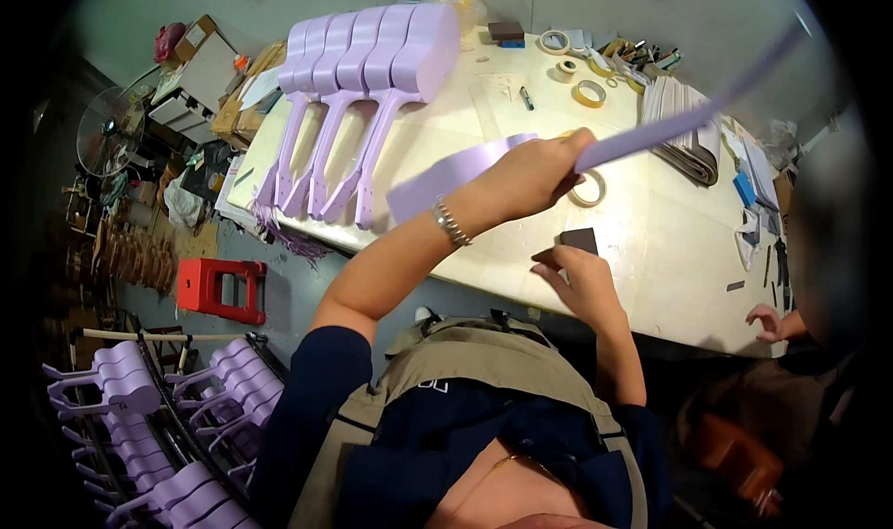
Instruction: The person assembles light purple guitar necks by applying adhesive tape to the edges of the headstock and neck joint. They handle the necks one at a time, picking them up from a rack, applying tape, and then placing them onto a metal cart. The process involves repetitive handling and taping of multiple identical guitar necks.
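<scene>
My left hand point(544, 171) is closed around the neck of a pale purple guitar point(456, 168), lifted over the table. Its body tilts down to the left, partly behind my wrist, and the neck rises toward the upper right. Lower down, my right hand point(584, 283) has its fingers loosely curved, with a gap between thumb and forefinger. A dark brown block point(579, 240) sits just beyond its knuckles, partly hidden by the hand; whether they touch I cannot tell. Several more purple guitars point(372, 55) stand in a row at the table's left, necks toward me.
On the white table point(521, 250) lie tape rolls point(588, 93), a newspaper stack point(684, 125), dark blocks point(507, 32) and a marker point(527, 99). A co-worker's hand point(767, 324) is at the right edge. A red stool point(221, 289) and racked purple guitars point(130, 380) stand left.
</scene>
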`<act>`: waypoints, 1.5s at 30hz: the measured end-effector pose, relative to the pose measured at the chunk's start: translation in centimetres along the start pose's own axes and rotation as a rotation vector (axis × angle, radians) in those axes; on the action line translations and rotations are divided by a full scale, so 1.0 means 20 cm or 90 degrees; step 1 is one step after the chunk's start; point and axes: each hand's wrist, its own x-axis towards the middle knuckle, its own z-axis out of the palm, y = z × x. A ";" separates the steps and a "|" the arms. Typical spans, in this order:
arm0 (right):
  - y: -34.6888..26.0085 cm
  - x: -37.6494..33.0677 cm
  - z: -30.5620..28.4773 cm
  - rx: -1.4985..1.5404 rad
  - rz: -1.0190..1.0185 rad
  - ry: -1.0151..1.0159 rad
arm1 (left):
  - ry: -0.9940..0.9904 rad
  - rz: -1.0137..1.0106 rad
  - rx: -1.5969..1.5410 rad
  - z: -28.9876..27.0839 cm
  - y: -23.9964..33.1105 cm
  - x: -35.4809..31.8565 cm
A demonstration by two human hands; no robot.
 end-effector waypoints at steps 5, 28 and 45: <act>-0.22 -0.07 -0.14 -0.281 -0.151 0.307 | -0.121 0.216 0.141 0.19 -0.04 0.15; 0.24 0.80 0.78 0.638 0.300 0.324 | 0.093 -0.167 0.188 -0.43 -0.71 -1.28; 0.30 1.05 1.36 0.668 0.349 0.256 | 0.199 -0.612 0.244 -0.44 -0.56 -1.82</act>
